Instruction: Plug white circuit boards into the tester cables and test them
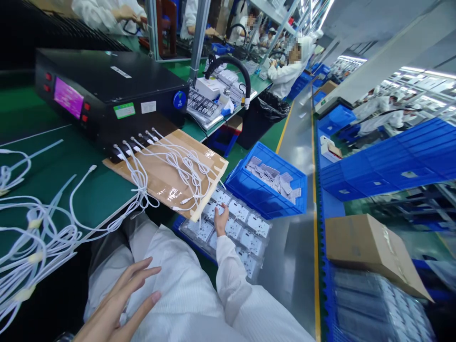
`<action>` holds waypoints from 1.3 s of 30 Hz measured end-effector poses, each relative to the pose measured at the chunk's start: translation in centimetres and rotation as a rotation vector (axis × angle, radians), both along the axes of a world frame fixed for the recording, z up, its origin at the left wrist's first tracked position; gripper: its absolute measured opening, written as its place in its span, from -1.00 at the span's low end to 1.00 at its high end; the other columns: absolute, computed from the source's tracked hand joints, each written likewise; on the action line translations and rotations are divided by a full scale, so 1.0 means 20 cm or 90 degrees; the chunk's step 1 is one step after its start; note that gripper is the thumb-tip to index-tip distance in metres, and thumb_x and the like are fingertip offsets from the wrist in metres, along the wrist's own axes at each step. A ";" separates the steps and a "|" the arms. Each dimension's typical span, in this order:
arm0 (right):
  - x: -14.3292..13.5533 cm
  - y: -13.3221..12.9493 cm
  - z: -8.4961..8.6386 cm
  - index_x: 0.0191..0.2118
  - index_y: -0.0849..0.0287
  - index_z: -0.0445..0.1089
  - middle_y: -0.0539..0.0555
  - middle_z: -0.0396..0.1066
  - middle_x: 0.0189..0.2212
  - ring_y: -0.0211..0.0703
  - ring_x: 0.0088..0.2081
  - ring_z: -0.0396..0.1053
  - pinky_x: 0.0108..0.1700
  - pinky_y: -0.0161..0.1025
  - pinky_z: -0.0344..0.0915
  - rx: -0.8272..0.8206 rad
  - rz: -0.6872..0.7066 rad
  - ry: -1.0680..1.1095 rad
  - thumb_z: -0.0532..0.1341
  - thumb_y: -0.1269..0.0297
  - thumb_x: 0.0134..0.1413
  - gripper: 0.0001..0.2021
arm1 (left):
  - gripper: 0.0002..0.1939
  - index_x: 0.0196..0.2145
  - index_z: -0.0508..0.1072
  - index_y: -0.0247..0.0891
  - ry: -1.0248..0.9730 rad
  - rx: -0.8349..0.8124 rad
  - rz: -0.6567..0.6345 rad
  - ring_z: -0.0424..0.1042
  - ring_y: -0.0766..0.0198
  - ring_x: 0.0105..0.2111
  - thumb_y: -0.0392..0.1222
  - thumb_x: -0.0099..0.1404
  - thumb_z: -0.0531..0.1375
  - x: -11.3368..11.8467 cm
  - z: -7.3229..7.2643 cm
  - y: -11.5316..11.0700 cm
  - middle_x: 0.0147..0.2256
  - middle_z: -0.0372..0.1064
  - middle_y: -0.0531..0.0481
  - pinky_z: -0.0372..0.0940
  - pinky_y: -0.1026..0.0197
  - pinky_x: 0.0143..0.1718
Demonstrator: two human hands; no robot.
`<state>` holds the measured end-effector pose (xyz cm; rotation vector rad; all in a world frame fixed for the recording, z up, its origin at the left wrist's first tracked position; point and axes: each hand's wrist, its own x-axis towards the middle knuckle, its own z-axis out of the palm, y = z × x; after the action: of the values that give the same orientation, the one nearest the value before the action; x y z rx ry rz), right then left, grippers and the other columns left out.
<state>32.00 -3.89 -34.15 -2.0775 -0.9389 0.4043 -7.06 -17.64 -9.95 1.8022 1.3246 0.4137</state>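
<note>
My left hand hovers over my lap at the lower left, fingers spread, with nothing in it. My right hand reaches down over a clear plastic tray of white square parts; its fingers are apart and I see nothing held. Whether the fingertips touch a part is unclear. Left of that hand, a brown cardboard sheet juts from the green table, with bundled white cables on it. The cables lead to a black box with a lit purple screen.
A blue bin with white pieces stands beyond the tray. More white cables lie on the green table. At the right are a cardboard box and stacked blue bins. Co-workers in white sit further back.
</note>
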 end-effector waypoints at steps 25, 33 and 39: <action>0.06 -0.02 0.11 0.54 0.05 -0.01 0.33 -0.22 0.56 0.49 0.54 -0.49 0.38 0.57 -0.51 -0.258 0.178 -0.231 0.06 -0.23 0.37 -0.21 | -0.53 0.22 0.50 0.16 0.004 -0.058 -0.013 0.48 -0.06 0.22 0.09 0.38 0.29 0.13 0.15 -0.05 0.32 0.37 -0.01 0.50 0.04 0.10; 0.39 -0.31 0.11 0.40 0.16 0.28 0.39 -0.15 0.54 0.48 0.54 -0.48 0.38 0.62 -0.36 -0.144 -0.075 -0.083 0.34 -0.14 0.12 -0.19 | -0.54 0.25 0.46 0.16 -0.018 -0.081 0.000 0.43 0.02 0.28 0.10 0.42 0.25 0.25 0.33 -0.09 0.35 0.32 0.03 0.43 0.04 0.22; 0.49 -0.42 0.09 0.17 0.04 0.51 0.40 0.10 0.45 0.48 0.51 -0.12 0.26 0.53 0.20 -0.107 -0.003 0.119 0.48 -0.09 -0.07 -0.34 | -0.60 0.20 0.49 0.02 -0.114 -0.126 -0.024 0.53 0.14 0.13 0.04 0.47 0.21 0.40 0.44 -0.06 0.25 0.41 -0.05 0.43 0.10 0.21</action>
<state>41.79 -12.28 -32.40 -2.1473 -0.8125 0.6829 0.92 -18.77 -1.12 1.5860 1.1638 0.3990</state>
